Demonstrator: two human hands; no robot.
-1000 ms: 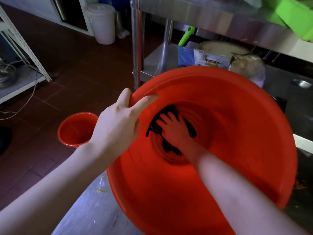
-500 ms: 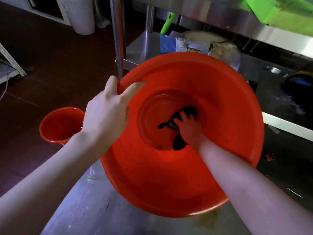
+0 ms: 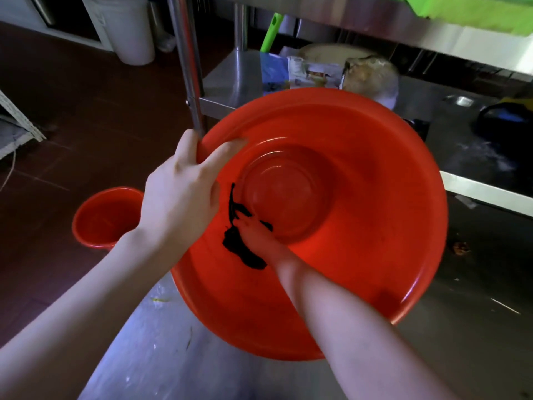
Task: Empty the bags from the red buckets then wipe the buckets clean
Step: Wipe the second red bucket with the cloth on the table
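Observation:
A large red bucket (image 3: 360, 226) is tilted toward me above a steel surface, its inside facing the camera. My left hand (image 3: 178, 194) grips its left rim, thumb inside and fingers behind. My right hand (image 3: 256, 238) reaches deep inside and presses a dark cloth (image 3: 242, 252) against the lower left of the wall, beside the bucket's round bottom. The fingers of that hand are blurred and partly hidden by the cloth. A second, smaller red bucket (image 3: 101, 217) stands upright on the floor to the left.
A steel table leg (image 3: 187, 67) rises just behind the big bucket's rim. The lower steel shelf (image 3: 230, 79) holds packets, a bag and a green handle. A white bin (image 3: 129, 33) stands at the back left. The floor is dark red tile (image 3: 86, 125).
My right hand has swept the cloth from the bucket's bottom centre, over to the right, then round to the lower left wall. The left hand keeps its grip on the rim.

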